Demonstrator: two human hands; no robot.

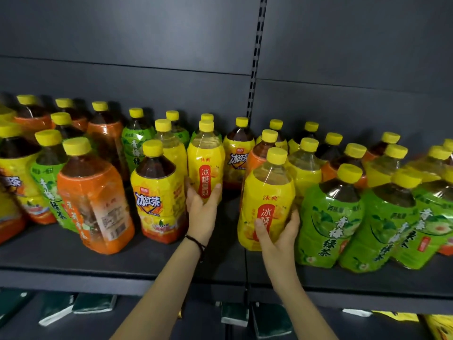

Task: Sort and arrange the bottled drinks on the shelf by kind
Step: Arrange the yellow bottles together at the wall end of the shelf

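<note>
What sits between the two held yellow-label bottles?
Head view: bare dark shelf separates the farther yellow bottle, in the left hand, from the nearer yellow bottle, in the right hand; a dark-tea bottle stands behind.

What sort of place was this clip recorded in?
Most likely a retail shop aisle, or a mock-up of one: a dark metal shelf with a slotted upright, crowded with mixed labelled bottled drinks, and packaged goods on the level below.
</note>
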